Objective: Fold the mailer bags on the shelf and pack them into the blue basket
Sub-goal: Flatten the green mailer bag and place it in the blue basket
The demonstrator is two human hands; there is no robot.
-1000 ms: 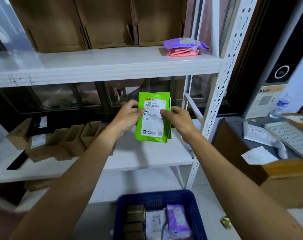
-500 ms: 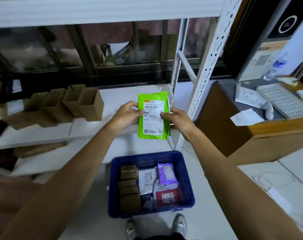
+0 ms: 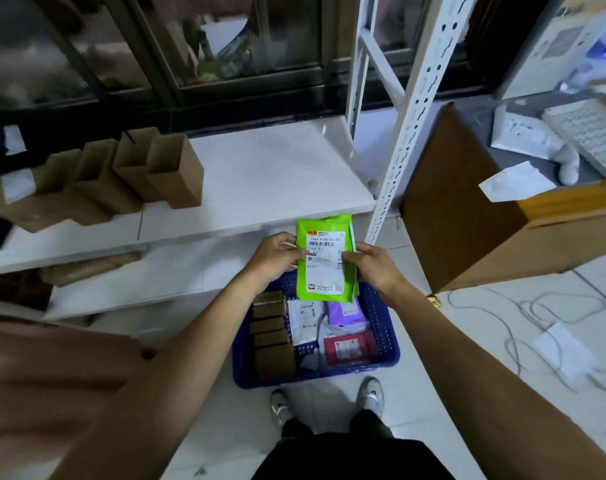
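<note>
On the left, a row of open brown cardboard boxes (image 3: 145, 174) stands on the white shelf (image 3: 270, 174), clear of the packing spot. In the middle, the left hand (image 3: 277, 258) pinches the left edge of a green mailer bag (image 3: 325, 271), thumb on the front and fingers curled behind. The right hand (image 3: 376, 266) pinches the opposite edge the same way. Gripped at both sides, the bag is flat and upright with its label toward the person, probably so the fold holds and it can be slotted in neatly. It hangs just above the far end of the blue basket (image 3: 382, 327) on the floor, which already holds small brown boxes (image 3: 272, 336), a white bag (image 3: 305, 320), a purple bag (image 3: 346, 311) and a red bag (image 3: 348, 346). A wooden desk (image 3: 467, 220) sits at the right.

The green bag's white label shows a barcode, a line reading roughly "140A A104-00 427", and "A104" lower down. The smaller print is illegible.
</note>
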